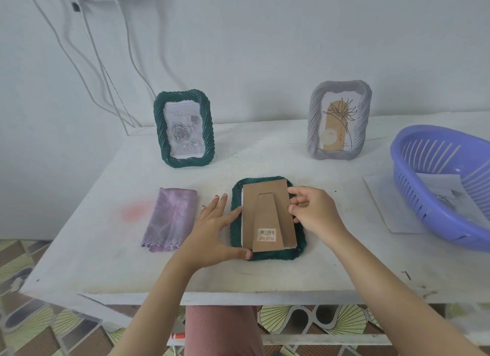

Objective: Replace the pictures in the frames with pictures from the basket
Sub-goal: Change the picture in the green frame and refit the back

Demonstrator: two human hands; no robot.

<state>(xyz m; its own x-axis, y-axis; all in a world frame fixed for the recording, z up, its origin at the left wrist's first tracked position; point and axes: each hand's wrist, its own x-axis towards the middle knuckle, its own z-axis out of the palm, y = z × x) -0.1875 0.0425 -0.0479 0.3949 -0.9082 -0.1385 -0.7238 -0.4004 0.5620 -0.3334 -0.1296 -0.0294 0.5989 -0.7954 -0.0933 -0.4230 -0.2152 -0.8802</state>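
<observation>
the green frame [267,255] lies face down near the front edge of the worktop [265,154], its brown back board [267,212] up and sitting a little askew. the left hand [212,231] lies flat and open on the frame's left side. the right hand [315,212] pinches the board's right edge. a cloth [169,217] lies left, the basket [440,186] with pictures [445,193] right; bare worktop lies between.

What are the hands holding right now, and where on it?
Right hand pinches the brown cardboard backing board's right edge; left hand rests flat against the face-down dark green twisted frame's left side.
</observation>
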